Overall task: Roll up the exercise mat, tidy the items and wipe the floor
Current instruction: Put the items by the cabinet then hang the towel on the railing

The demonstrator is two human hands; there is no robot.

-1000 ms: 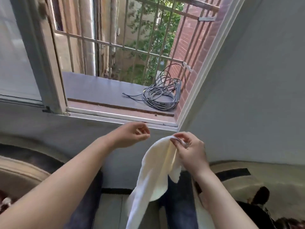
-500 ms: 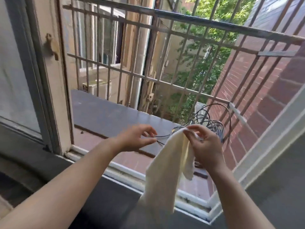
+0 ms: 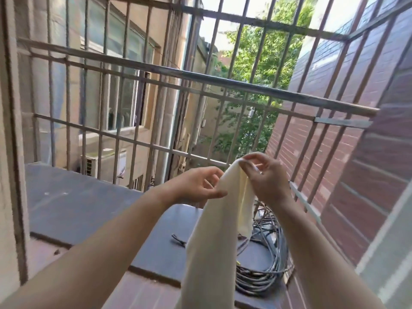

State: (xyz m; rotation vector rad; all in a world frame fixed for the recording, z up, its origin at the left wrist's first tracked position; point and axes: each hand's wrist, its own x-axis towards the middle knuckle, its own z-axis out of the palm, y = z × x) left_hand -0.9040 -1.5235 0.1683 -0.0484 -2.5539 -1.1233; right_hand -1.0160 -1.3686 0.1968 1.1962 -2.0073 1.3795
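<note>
The right hand (image 3: 267, 181) pinches the top edge of the cloth (image 3: 214, 241) between thumb and fingertips (image 3: 246, 161), and the rest of the cloth hangs straight down from that hand, out over the ledge (image 3: 78, 204). The left hand (image 3: 196, 186) is just beside the cloth at the same height, fingers curled and thumb reaching toward the fabric; whether it actually grips the cloth I cannot tell. The main risk is that the hold is only a fingertip pinch: a shake or a tug could pull the cloth free, and it would likely drop onto the ledge or the coil of cable (image 3: 263, 270) lying directly below the right hand. The hanging end could also snag on that cable, and a wide swing might catch the window bars (image 3: 223, 79) beyond both hands. No bucket, basin or other container shows here; the ledge carries only the cable.
</note>
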